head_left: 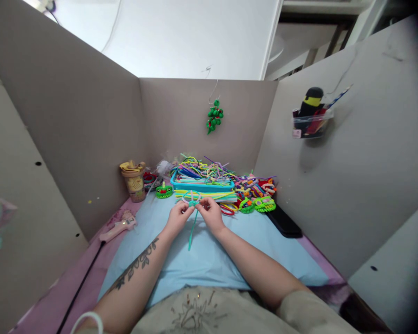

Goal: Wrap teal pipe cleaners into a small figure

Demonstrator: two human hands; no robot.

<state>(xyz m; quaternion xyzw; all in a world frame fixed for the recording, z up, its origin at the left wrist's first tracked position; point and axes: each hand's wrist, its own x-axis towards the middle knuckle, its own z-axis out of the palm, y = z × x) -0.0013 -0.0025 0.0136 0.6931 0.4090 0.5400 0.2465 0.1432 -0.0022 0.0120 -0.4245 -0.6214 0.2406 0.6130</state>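
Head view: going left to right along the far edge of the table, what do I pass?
Glue gun → yellow cup → green round piece → blue tray of pipe cleaners → green finished pieces → black flat object.

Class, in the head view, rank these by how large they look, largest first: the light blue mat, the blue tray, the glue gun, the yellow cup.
1. light blue mat
2. blue tray
3. glue gun and yellow cup: look alike, unranked.

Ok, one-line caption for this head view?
Left hand and right hand twist a teal fuzzy pipe cleaner above a pale blue mat.
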